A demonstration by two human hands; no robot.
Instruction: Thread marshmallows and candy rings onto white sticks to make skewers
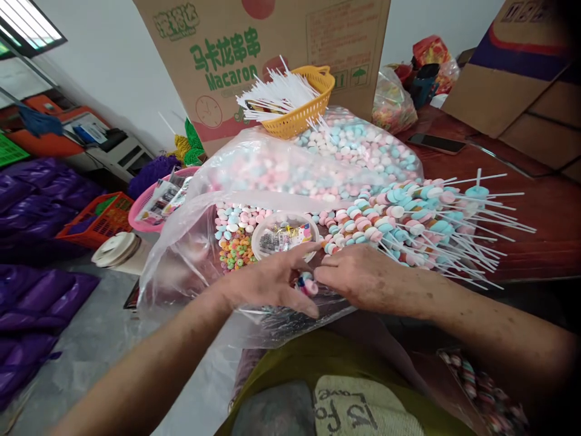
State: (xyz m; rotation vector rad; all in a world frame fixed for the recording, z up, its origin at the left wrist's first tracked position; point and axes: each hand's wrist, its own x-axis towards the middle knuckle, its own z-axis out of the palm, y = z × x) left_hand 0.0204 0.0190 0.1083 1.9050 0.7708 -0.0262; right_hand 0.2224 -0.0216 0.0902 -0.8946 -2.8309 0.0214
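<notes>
My left hand [267, 278] reaches in from the left, its thumb and forefinger apart around a pink marshmallow [309, 285] with a bit of dark blue beside it. My right hand [363, 275] has its fingers curled, the tips against that marshmallow; whether a stick runs through it is hidden. Just behind my hands stands a round white tub [259, 237] with small printed packets [284, 236]. Loose ring-shaped candies [236, 249] in orange and green lie left of the tub. A pile of marshmallow skewers [408, 221] lies by my right hand, white sticks pointing right.
A large clear plastic bag [181, 257] spreads under the loose marshmallows [358, 148]. A yellow basket [297, 115] of white sticks stands behind, before a cardboard box [290, 36]. A phone [436, 143] lies at right on the red table [521, 224]. A pink basket [138, 212] is at left.
</notes>
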